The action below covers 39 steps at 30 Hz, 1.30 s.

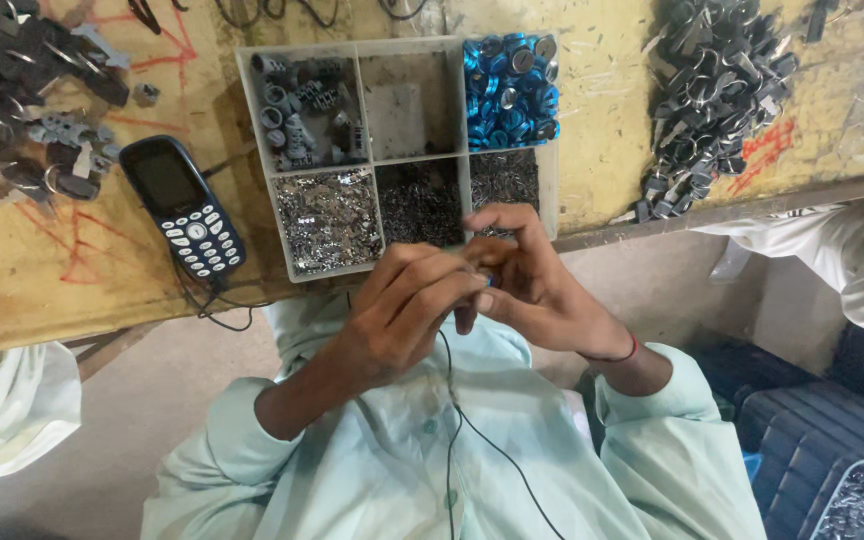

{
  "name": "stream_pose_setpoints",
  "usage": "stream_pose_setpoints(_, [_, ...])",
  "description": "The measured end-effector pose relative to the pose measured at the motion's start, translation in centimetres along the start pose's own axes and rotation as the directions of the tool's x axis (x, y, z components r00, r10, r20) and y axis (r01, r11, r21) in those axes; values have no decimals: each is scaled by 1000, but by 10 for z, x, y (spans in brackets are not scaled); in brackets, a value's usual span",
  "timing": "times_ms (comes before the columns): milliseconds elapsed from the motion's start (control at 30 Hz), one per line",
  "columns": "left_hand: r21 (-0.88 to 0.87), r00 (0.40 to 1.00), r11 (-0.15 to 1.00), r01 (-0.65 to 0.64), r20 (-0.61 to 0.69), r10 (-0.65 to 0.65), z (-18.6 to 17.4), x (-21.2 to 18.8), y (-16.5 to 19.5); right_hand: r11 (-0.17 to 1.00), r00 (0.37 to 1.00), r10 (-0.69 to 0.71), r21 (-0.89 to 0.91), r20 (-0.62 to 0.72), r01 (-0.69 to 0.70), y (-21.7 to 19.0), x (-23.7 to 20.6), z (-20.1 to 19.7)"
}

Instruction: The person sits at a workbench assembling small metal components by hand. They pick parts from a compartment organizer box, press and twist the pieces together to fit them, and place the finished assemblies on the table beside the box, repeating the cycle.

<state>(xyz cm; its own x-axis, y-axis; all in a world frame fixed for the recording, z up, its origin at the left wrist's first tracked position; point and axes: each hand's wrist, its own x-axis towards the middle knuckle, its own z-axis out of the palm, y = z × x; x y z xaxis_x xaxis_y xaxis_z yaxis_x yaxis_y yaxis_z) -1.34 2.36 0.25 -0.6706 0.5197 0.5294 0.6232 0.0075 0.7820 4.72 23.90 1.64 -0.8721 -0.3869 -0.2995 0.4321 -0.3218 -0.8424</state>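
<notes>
Both hands meet just below the bench (602, 150) edge: the left hand (402, 310) and the right hand (532, 285) pinch together a small blue part (489, 281), near the divided tray (362, 50) of metal pieces.

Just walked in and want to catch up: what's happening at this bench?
A person holds both hands together just below a divided parts tray, the left hand and right hand pinching a small blue piece between the fingertips. The tray holds blue rings, grey parts and small metal bits. A mobile phone lies beside it.
</notes>
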Motion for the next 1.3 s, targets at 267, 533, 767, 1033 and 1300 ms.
stream_pose_setpoints(267, [-179, 994, 983, 40, 111, -21, -3, 0, -8, 994, 998, 66, -85, 4, -66, -12, 10, -5])
stream_pose_setpoints(533, [-216, 989, 973, 80, -106, -105, -1, 0, -11, 278, 794, -523, -943, -310, -184, -75, 9, -56])
stream_pose_setpoints(767, [-343, 979, 924, 169, -53, -199, -2, -4, -23, -279, 740, -659, -869, -137, -409, -31, 0, -180])
stream_pose_setpoints(1033, [-467, 935, 814, 345, 93, -342, 4, -7, -31, 652, 581, -675, -735, -454, 183, -41, -9, -165])
stream_pose_setpoints(1300, [-479, 906, 774, 415, 144, -397, 9, -6, -34, 796, 642, -605, -357, -471, 489, -40, -5, -177])
